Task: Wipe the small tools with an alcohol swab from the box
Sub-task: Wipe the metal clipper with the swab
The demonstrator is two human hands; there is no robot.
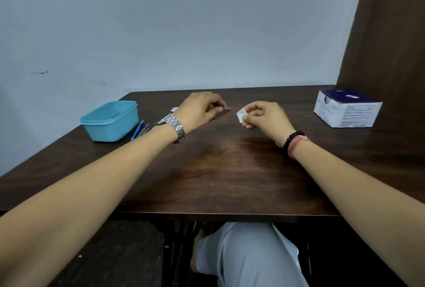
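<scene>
We have single view only, head-worn camera, wide angle, so no second view shares scene. We look forward and down from seated height across dark wooden table (225, 171) toward pale wall (161, 22) filling upper half of frame. Both forearms enter from lower corners, left hand (200, 108) and right hand (264, 115) meeting near frame centre at arm's reach. Table's near edge crosses lower third; our knee (248, 254) shows below it, bottom centre. Straight lines bow toward frame edges.
</scene>
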